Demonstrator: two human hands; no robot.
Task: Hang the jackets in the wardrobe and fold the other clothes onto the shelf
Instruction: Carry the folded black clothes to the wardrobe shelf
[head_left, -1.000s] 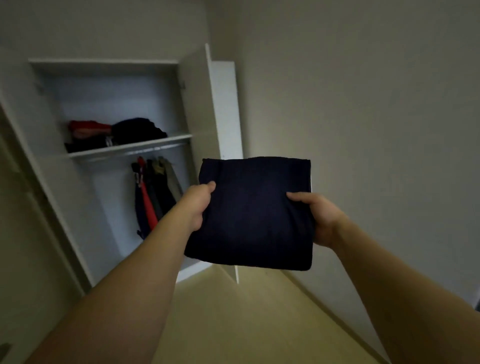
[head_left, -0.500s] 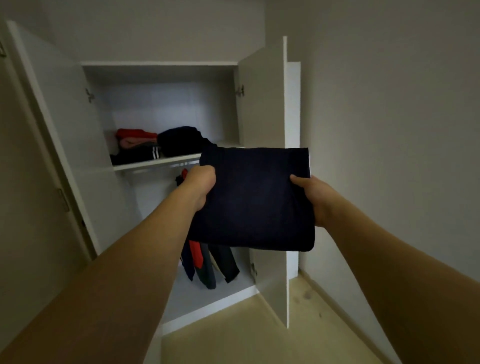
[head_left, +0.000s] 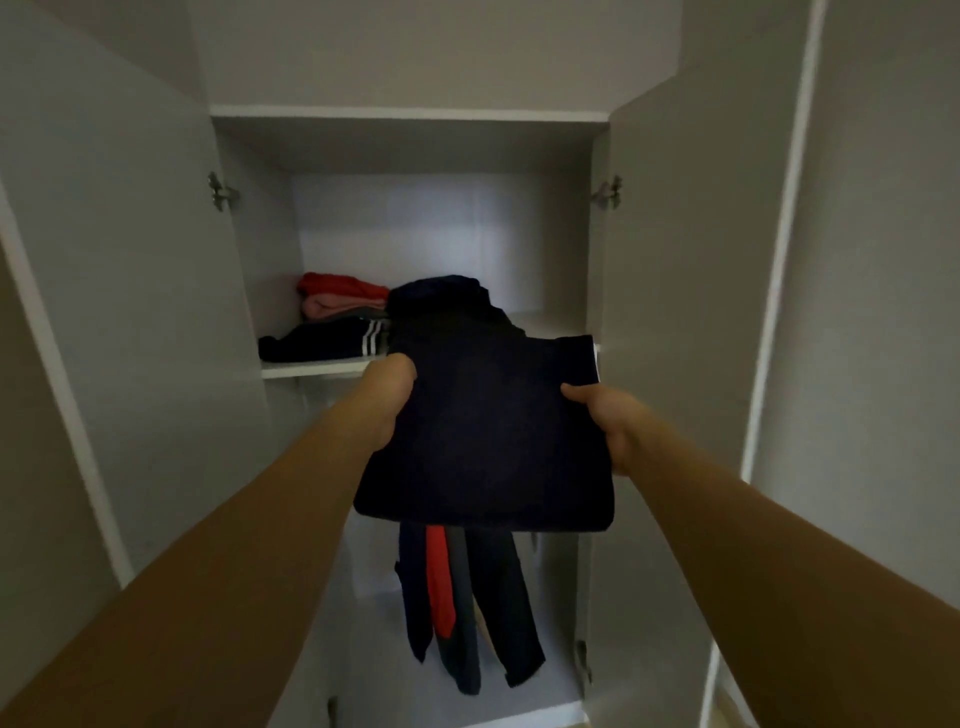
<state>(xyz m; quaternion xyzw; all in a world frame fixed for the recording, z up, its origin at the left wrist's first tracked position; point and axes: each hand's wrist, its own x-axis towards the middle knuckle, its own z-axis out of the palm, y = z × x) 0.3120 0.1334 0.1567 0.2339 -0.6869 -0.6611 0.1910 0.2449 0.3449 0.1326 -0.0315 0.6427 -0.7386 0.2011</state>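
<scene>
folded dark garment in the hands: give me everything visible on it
The folded garment is dark navy, a soft-looking fabric folded into a flat, roughly square pad; a thin white edge shows at its upper right corner. It is held in the air, tilted toward the camera, in front of the shelf. The left hand grips its left edge, the right hand its right edge, thumbs on top. It hides part of the hanging jackets.

We are in a home bedroom: a white built-in wardrobe (head_left: 156, 312) stands open, folded clothes (head_left: 332, 317) on its shelf (head_left: 311, 368), jackets (head_left: 467, 613) hanging below.
</scene>
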